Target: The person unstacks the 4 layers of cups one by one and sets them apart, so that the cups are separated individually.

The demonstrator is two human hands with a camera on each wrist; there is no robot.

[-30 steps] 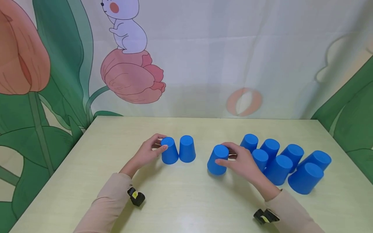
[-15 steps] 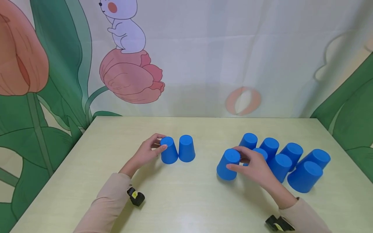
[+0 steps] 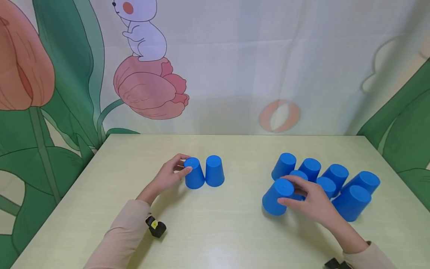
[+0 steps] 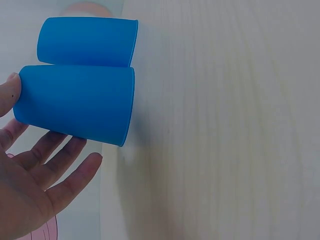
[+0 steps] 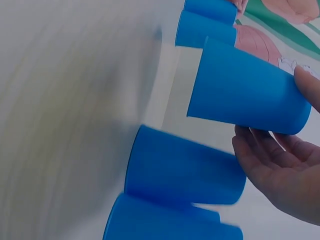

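My left hand point(image 3: 167, 176) holds an upside-down blue cup point(image 3: 195, 178) near its top, the thumb on the front and the fingers round the far side. Just right of it stands another upside-down blue cup point(image 3: 214, 172); in the left wrist view the held cup point(image 4: 75, 102) overlaps it. Between thumb and fingers, my right hand point(image 3: 314, 203) grips a third blue cup point(image 3: 274, 198), also mouth down and close over the table. The right wrist view shows that cup point(image 5: 245, 87) tilted, fingertips along its side and thumb at its base.
Several more upside-down blue cups point(image 3: 353, 203) stand in a cluster at the right, partly hidden behind my right hand. Under everything is a pale wooden table point(image 3: 215, 231). A curtain point(image 3: 228, 67) printed with flowers and a white animal hangs behind the far edge.
My right hand has moved right and nearer to me with its cup, coming in front of the cluster. The left hand and its two cups have stayed in place.
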